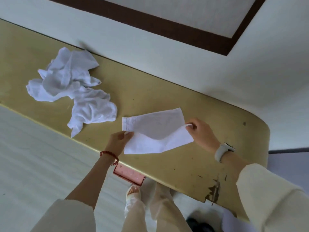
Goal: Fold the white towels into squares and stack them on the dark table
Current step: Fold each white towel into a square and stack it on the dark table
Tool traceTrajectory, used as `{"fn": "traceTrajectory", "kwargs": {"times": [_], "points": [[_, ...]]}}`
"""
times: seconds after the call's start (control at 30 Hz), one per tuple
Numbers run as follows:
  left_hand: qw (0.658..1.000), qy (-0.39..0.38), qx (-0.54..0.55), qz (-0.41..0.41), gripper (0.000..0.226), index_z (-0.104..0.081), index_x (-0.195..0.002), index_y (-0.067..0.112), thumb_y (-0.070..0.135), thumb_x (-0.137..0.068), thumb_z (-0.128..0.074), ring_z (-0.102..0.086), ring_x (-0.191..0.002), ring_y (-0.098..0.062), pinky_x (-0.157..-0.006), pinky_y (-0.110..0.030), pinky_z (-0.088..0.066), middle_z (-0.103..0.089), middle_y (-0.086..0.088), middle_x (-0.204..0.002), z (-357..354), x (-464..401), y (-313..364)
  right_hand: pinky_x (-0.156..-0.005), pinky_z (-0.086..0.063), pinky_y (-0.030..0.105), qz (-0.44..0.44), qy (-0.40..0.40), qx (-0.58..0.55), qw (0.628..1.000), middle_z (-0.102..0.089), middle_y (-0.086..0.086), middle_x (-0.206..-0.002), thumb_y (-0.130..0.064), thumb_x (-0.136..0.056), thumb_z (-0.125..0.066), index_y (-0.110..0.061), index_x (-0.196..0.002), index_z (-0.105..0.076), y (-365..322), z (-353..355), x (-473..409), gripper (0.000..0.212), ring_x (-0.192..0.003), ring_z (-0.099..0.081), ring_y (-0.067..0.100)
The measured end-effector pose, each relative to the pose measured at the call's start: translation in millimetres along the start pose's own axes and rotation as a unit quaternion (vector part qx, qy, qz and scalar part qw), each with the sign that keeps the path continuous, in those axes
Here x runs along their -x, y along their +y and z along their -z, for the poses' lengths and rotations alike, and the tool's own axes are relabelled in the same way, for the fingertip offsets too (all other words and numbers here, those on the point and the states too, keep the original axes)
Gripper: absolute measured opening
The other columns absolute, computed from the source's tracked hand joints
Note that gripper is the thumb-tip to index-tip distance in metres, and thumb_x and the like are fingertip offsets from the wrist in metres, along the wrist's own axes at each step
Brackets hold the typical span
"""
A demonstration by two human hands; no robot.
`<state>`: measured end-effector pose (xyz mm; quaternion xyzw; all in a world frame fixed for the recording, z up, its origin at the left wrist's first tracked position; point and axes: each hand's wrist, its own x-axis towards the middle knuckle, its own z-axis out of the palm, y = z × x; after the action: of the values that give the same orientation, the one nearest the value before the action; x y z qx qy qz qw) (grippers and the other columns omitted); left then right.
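From the head view, parts of the scene are cut off: the bench [150, 91] runs out of frame at the upper left and lower right, and both sleeves leave the bottom edge. A pink box [129, 176] pokes out from under the bench's near edge at about 6 o'clock — only part shows, and what it holds cannot be made out. A dark object at the bottom edge, towards 5 o'clock, is too blurred to name. The bench's veneer is chipped near that corner.

The towel being folded [155, 133] lies on the bench just right of centre, half doubled, its near layer lifted so the lower layer shows as a greyer triangle. The left hand [119, 142] pinches the towel's left end between thumb and fingers; a red bead bracelet [109, 156] sits on that wrist. The right hand [200, 133] pinches the right corner, fingers curled round a small tab of cloth, with a white watch [223, 152] on the wrist.

At 10 o'clock, well apart from the hands, a heap of crumpled white towels [70, 92] rests on the bench — how many are in it cannot be told.
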<state>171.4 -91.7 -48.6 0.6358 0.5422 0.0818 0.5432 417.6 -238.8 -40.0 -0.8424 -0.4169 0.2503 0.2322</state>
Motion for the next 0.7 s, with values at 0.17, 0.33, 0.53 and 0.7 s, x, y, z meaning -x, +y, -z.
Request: {"fn": "traceTrajectory", "kwargs": {"times": [0.17, 0.33, 0.53, 0.7], "points": [[0.991, 0.097, 0.082, 0.041, 0.038, -0.036, -0.059, 0.011, 0.024, -0.089, -0.056, -0.024, -0.059, -0.017, -0.057, -0.029, -0.021, -0.025, -0.005, -0.061, -5, -28, 4, -0.057, -0.029, 0.016, -0.038, 0.064, -0.099, 0.992, -0.055, 0.000, -0.086, -0.011, -0.091, -0.048, -0.004, -0.103, -0.059, -11, -4, -43, 0.017, -0.079, -0.049, 0.016], [0.983, 0.173, 0.034, 0.051, 0.036, -0.040, -0.056, 0.013, 0.017, -0.089, -0.054, -0.027, -0.054, -0.013, -0.052, -0.023, -0.023, -0.029, -0.001, -0.055, -15, -46, -2, -0.059, -0.029, 0.015, -0.053, 0.072, -0.118, 0.989, -0.056, 0.001, -0.083, -0.011, -0.091, -0.048, -0.002, -0.101, -0.061, -10, -22, -70, 0.019, -0.079, -0.049, 0.014], [0.978, 0.206, -0.007, 0.028, 0.011, -0.066, -0.089, 0.015, 0.019, -0.089, -0.055, -0.044, -0.058, -0.007, -0.054, -0.016, -0.034, -0.051, 0.005, -0.062, -16, -65, -3, -0.064, -0.031, 0.015, -0.073, 0.078, -0.112, 0.988, -0.060, 0.005, -0.084, -0.008, -0.089, -0.047, -0.002, -0.098, -0.061, 0, -37, -84, 0.018, -0.078, -0.050, 0.016], [0.977, 0.199, -0.080, 0.018, 0.015, -0.060, -0.082, 0.013, 0.021, -0.091, -0.051, -0.044, -0.063, -0.015, -0.054, -0.017, -0.034, -0.049, 0.000, -0.063, -17, -76, -3, -0.061, -0.028, 0.013, -0.072, 0.098, -0.108, 0.987, -0.056, 0.003, -0.081, -0.005, -0.089, -0.045, 0.001, -0.096, -0.061, 3, -45, -90, 0.018, -0.077, -0.049, 0.016]]}}
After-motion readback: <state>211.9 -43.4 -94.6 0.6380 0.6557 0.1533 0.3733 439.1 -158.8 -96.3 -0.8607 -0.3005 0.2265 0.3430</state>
